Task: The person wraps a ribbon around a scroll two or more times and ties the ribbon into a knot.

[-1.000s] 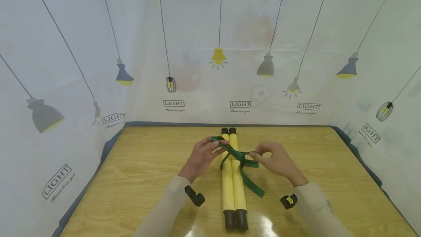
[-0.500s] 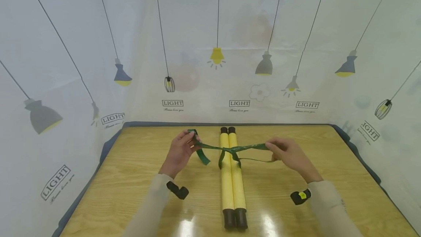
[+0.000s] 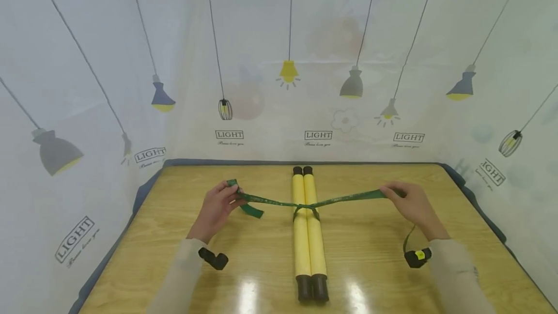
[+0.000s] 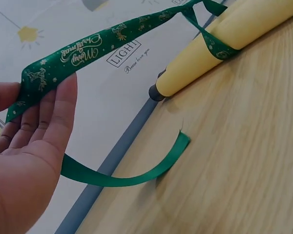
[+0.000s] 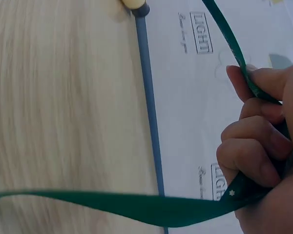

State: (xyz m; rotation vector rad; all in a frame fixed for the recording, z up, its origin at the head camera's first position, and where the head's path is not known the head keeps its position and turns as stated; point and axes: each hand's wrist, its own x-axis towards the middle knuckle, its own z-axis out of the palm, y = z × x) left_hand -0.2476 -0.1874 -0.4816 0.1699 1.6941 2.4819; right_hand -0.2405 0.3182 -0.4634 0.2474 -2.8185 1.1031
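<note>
Two yellow foam-covered tubes [image 3: 302, 251] with dark end caps lie side by side, pointing away from me. Around them, near the far half, a green ribbon [image 3: 348, 199] is looped and crossed on top, its two ends stretched out sideways. My left hand [image 3: 214, 211] pinches one end between thumb and fingers; its loose tail curls down over the table, and gold "Merry Christmas" print shows in the left wrist view. My right hand [image 3: 411, 207] pinches the other end, with fingers curled round the ribbon in the right wrist view, where a tail hangs free.
The wooden table [image 3: 165, 256] ends at a blue-grey border [image 3: 244, 163] along the back and sides. White wall sheeting [image 3: 270, 23] printed with lamps stands behind it. A small black wrist camera [image 3: 213, 259] is strapped to each sleeve.
Both hands have moved outward from close to the tubes, drawing the ribbon ends apart. The crossing on top has tightened from loose loops to a small knot.
</note>
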